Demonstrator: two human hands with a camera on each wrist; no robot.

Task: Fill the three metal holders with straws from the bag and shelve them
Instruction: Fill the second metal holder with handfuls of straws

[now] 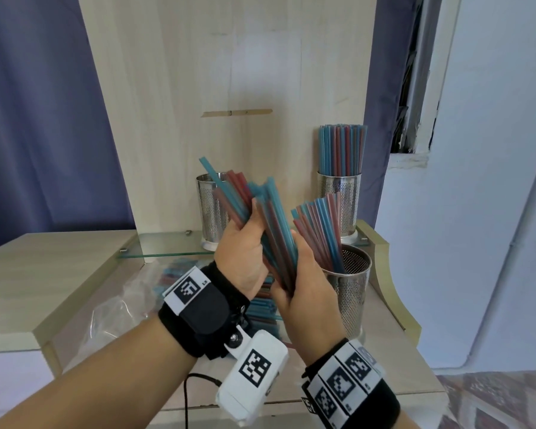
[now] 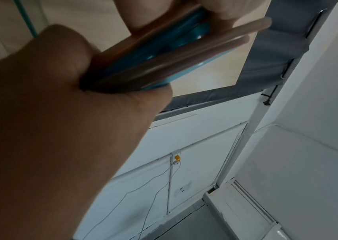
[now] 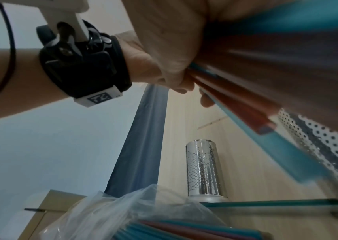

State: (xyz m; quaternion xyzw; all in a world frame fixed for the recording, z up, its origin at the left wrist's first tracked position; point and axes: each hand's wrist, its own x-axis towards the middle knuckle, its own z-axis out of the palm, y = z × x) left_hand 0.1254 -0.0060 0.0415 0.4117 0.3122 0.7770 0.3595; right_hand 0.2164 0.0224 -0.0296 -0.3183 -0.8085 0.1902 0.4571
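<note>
stainless steel told me most of the progress. the full holder (image 1: 339, 193) stood on the glass shelf (image 1: 167, 252) at far right, packed with upright straws, so i judged one of three finished and shelved. the near holder (image 1: 350, 286) sat lower, on the wooden desk (image 1: 44, 274), near right, with only a part load leaning in it. the far-left holder (image 1: 209, 209) stood on the shelf and looked empty, though my hands covered much of it.

my left hand (image 1: 245, 252) was curled round a bundle of straws (image 1: 260, 218), blue and red, held up in the middle between the holders. my right hand (image 1: 304, 283) was wrapped round the lower end of the same bundle. i judged this load bound for the near holder.

the bag (image 3: 110, 209) lay on the desk below my hands, with more straws inside; how many i could not tell. both wrist views were dim and blurred, showing little beyond palm and straw. the near holder's base was hidden behind my right wrist.
</note>
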